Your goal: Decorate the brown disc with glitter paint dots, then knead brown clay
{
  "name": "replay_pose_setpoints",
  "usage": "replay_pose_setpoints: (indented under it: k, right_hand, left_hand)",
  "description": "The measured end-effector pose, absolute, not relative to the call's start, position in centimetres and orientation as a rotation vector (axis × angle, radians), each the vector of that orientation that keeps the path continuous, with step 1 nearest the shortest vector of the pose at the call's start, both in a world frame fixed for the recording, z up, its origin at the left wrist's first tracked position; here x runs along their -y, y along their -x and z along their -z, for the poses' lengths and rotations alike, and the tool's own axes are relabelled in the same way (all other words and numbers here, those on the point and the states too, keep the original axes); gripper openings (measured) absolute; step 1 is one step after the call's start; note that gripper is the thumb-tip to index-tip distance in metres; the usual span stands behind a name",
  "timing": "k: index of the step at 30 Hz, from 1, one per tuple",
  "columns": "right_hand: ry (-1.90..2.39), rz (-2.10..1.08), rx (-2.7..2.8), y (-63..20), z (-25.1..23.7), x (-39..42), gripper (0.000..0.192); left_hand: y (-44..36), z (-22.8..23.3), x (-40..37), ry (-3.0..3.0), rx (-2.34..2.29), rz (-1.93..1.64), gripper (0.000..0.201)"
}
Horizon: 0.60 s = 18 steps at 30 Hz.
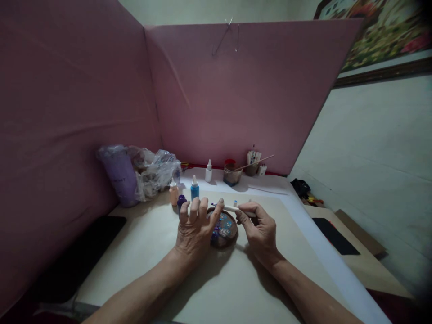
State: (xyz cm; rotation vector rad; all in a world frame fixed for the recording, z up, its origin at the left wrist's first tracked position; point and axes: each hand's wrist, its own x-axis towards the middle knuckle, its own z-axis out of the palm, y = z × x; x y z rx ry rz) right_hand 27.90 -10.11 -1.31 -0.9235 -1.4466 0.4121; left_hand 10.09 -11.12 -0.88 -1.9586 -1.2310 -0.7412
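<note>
A round brown wooden disc (225, 231) painted with blue, purple and white shapes lies on the pale sheet of the table (236, 288). My left hand (196, 229) rests flat on its left side, fingers spread, thumb reaching over the top edge. My right hand (258, 227) is closed around a white paint pen (231, 208) with a purple tip that points left above the disc, close to my left thumb.
Small paint bottles stand behind my left hand: peach (173, 192), purple (181, 201), blue (195, 189), and a white one (209, 171) farther back. A jar (232, 173) and a cup of brushes (253, 164) stand by the pink partition (236, 90). A plastic bag (148, 173) lies at the left.
</note>
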Motion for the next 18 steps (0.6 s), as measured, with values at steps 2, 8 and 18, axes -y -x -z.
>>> replay_pose_setpoints:
  k: [2,8,18]
  right_hand:
    - [0.930,-0.423,1.419,-27.89,1.32,10.12,0.010]
    - [0.973,-0.402,1.401,-28.16,1.05,10.00,0.012]
    - [1.044,-0.408,1.390,-28.50,1.24,9.54,0.017]
  left_hand:
    - [-10.10,0.90,11.14,1.928,1.243,0.728,0.054]
    - [-9.56,0.67,10.71,1.825,1.290,0.793,0.046]
    - [-9.80,0.99,10.59,1.868,1.258,0.836,0.048]
